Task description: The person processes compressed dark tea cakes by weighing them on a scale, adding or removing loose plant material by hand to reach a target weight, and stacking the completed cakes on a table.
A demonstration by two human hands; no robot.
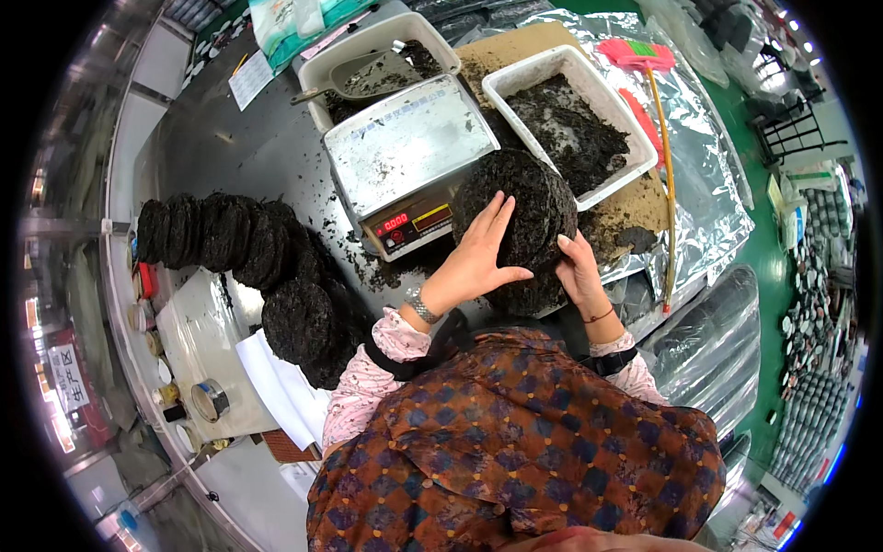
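A thick stack of round, dark cakes of what looks like dried seaweed (531, 186) is in front of me, beside the scale's front right corner. My left hand (476, 255) lies flat against the top cake, its fingers stretched out and its thumb apart. At the stack's right edge, my right hand (581, 269) grips the rim with thumb and fingers; part of its fingers is hidden. The electronic scale (414, 145) has a bare metal pan and a lit red display. Further dark round cakes (296, 317) stand on edge in a curved row to the left.
Behind the scale, a white tub (431, 31) holds dark flakes and a metal scoop (376, 72). Another white tub (645, 162) contains dark seaweed. A pink-headed brush (666, 179) lies on silvery film (710, 207) at right. White papers (283, 390) lie at left.
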